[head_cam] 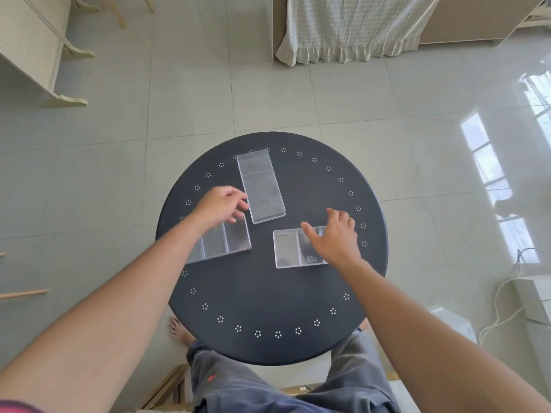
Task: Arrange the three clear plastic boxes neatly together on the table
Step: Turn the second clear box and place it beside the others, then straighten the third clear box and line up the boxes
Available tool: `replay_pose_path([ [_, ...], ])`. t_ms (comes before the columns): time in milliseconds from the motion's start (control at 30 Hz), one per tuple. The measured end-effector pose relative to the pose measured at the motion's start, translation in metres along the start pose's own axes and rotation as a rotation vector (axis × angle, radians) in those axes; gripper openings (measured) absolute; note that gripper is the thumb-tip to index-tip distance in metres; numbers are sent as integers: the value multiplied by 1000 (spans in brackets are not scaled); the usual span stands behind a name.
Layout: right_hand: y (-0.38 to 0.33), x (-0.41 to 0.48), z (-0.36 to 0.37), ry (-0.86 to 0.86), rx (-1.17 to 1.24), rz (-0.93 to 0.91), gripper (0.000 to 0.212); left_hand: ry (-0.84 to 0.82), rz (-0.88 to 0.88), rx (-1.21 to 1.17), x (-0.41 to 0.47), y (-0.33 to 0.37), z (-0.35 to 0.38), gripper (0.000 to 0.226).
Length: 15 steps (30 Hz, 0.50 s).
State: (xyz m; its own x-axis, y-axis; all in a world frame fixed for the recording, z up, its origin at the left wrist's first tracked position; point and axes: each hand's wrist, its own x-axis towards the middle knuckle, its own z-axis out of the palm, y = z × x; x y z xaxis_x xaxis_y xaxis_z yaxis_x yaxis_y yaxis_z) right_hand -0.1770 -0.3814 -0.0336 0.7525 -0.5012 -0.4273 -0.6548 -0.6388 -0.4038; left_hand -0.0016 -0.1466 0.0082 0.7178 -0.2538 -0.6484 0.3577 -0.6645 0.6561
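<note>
Three clear plastic boxes lie apart on a round black table (268, 299). A long box (261, 186) lies lengthwise at the far middle. A divided box (222, 242) sits at the left, partly under my left forearm. Another divided box (293, 248) sits at the right. My left hand (222, 208) hovers over the left box's far edge with fingers loosely curled, its fingertips close to the long box's left side; I cannot tell if they touch. My right hand (335, 236) rests with fingers spread over the right box's far right part, hiding that end.
The table's rim carries a ring of small white flower marks. Pale floor tiles surround it. A bed with a ruffled cover (351, 28) stands at the back, white furniture (32, 49) at the left, white boxes and cables (530, 299) at the right. My knees sit below the table's near edge.
</note>
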Motion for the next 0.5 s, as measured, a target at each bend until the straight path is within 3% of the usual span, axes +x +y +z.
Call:
replay_pose_path([
  [233,-61,23,29,-28,-95,-93,91,230,154,190,47,5,-16,36],
  [500,-104,42,70,-25,-173,-40,98,130,262,349,90,12,-19,61],
])
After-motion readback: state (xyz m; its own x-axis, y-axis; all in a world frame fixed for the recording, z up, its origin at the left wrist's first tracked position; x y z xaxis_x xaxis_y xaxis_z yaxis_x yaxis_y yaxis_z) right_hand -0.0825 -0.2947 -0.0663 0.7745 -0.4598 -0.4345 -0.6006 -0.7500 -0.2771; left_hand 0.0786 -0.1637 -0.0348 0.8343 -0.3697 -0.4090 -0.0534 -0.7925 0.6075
